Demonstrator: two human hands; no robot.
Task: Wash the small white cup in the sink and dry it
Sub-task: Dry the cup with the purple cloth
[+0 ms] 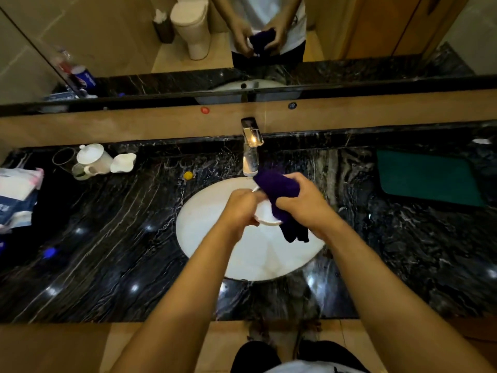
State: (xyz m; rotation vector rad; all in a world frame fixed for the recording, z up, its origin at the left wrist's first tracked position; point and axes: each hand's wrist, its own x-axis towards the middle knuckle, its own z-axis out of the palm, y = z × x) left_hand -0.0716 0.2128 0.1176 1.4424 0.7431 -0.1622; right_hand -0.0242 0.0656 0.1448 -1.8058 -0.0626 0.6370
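Observation:
Over the white oval sink [204,227], my left hand [240,210] grips the small white cup [265,215] from its left side. My right hand [304,203] holds a dark purple cloth [279,189] pressed against and into the cup. The cloth covers much of the cup, and its lower end hangs down toward the basin. The chrome faucet [251,154] stands just behind the hands; no running water is visible.
On the black marble counter [107,238], a white lidded pot [92,157], a glass [63,157] and a white dish [123,162] stand at the back left. Packaged items [16,200] lie at the far left. A green mat [427,177] lies at the right. A mirror runs behind.

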